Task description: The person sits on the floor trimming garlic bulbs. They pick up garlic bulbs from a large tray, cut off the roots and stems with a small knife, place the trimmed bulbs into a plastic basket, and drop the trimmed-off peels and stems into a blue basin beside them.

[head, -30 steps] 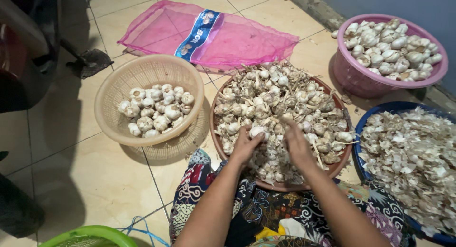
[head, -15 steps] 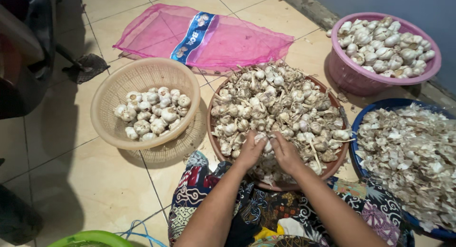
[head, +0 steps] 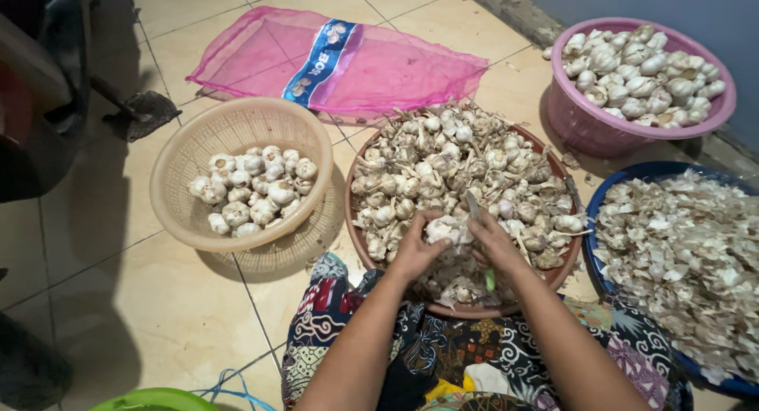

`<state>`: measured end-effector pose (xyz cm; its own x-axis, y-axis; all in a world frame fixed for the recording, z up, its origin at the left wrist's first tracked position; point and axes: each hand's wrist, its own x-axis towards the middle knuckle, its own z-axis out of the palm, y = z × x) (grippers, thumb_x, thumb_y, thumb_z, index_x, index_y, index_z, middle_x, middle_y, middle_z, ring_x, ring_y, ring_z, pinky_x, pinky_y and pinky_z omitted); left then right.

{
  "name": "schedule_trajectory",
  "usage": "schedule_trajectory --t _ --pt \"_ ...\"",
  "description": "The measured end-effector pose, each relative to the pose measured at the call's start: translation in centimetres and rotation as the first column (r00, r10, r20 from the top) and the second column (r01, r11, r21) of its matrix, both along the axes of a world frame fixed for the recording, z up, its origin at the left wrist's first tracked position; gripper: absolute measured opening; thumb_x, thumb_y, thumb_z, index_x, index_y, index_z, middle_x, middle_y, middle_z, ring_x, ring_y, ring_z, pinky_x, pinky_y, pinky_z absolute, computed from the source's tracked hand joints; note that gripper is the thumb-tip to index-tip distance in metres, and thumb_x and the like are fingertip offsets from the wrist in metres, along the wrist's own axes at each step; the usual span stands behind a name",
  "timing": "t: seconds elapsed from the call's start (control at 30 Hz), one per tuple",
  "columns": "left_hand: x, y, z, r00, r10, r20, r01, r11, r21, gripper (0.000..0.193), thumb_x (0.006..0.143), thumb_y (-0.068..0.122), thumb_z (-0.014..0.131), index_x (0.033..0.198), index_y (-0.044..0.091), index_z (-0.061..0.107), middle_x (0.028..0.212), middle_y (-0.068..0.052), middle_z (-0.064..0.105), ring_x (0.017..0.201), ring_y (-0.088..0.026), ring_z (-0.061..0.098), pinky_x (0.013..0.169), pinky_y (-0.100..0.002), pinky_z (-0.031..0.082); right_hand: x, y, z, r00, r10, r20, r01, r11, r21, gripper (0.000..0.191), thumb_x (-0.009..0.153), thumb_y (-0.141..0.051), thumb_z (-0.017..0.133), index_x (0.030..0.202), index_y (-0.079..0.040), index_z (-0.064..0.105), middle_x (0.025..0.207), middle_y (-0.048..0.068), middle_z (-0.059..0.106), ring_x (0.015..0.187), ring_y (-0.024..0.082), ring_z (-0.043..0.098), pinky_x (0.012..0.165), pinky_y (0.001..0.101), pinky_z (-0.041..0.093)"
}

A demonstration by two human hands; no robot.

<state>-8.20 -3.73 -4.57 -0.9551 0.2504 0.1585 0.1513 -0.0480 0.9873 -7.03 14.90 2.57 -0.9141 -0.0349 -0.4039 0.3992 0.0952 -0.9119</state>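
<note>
Head view shows both hands meeting over the near edge of a brown tray [head: 357, 221] heaped with unpeeled garlic. The left hand [head: 417, 249] has its fingers curled around a garlic bulb [head: 443, 229], pinching it from the left, while the right hand [head: 494, 241] presses against the same bulb from the other side and holds a small knife [head: 473, 205], its blade poking up just above the fingers and its green handle showing below the palm. Compared with a second ago, when the two hands were apart and spread over the heap, they have drawn together onto this one bulb, which suggests that picking is over and trimming or skinning of it is under way. Left of the fingers sits a beige woven basket [head: 237, 126] part-filled with cleaned white bulbs. Right of the fingers a blue basin [head: 609, 190] holds a mound of papery skins, and beyond it, farther off, a pink bowl [head: 632, 130] is piled with whole bulbs. Beyond the tray a pink mesh sack [head: 261, 55] lies flat on the tiled floor [head: 118, 300]. Patterned cloth [head: 474, 356] covers the person's lap under the forearms.
</note>
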Motion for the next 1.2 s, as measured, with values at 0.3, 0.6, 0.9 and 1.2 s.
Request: schedule_trajectory --t 0.3,0.6,0.9,1.2 --pt "0.3 0.9 -0.9 0.980 -0.046 0.195 0.025 0.994 0.107 0.060 0.080 0.002 0.079 0.131 0.004 0.047 0.120 -0.013 0.067 0.109 -0.022 0.067 0.092 -0.033 0.057 -0.4 -1.0 -1.8 0.814 0.093 -0.574 0.270 0.814 0.515 0.037 0.097 -0.032 0.068 0.117 -0.001 0.069 0.099 0.022 0.074 0.091 0.031 0.071 0.080 0.0426 0.055" --pt "-0.1 -0.2 0.4 0.946 -0.101 0.308 -0.002 0.948 0.317 0.051 0.089 0.005 0.065 0.136 0.014 0.048 0.125 -0.011 0.064 0.108 -0.020 0.066 0.090 -0.031 0.058 -0.8 0.5 -1.0 0.962 0.010 -0.273 0.065 0.962 0.264 0.063 0.090 -0.041 0.072 0.143 -0.011 0.053 0.108 0.012 0.073 0.094 0.027 0.069 0.082 0.0395 0.054" --pt "-0.4 0.5 -3.8 0.945 0.057 0.323 -0.172 0.924 0.341 0.016 0.099 0.013 0.066 0.105 0.006 0.054 0.093 -0.006 0.061 0.081 -0.014 0.056 0.067 -0.029 0.049 1.6 -3.6 -2.6 0.921 0.019 -0.390 0.035 0.991 0.130 0.040 0.092 -0.031 0.077 0.118 -0.001 0.069 0.101 0.009 0.070 0.091 0.017 0.066 0.083 0.0347 0.053" --pt "-0.2 1.0 -2.4 0.960 0.273 0.054 -0.263 0.954 -0.145 0.037 0.106 0.041 0.049 0.109 0.005 0.052 0.095 -0.014 0.062 0.089 -0.025 0.059 0.084 -0.040 0.047 0.3 -3.1 -2.1 0.954 0.080 -0.289 -0.056 0.994 0.089 0.057 0.087 -0.033 0.075 0.134 -0.010 0.052 0.106 -0.003 0.066 0.083 0.010 0.069 0.074 0.0268 0.056"
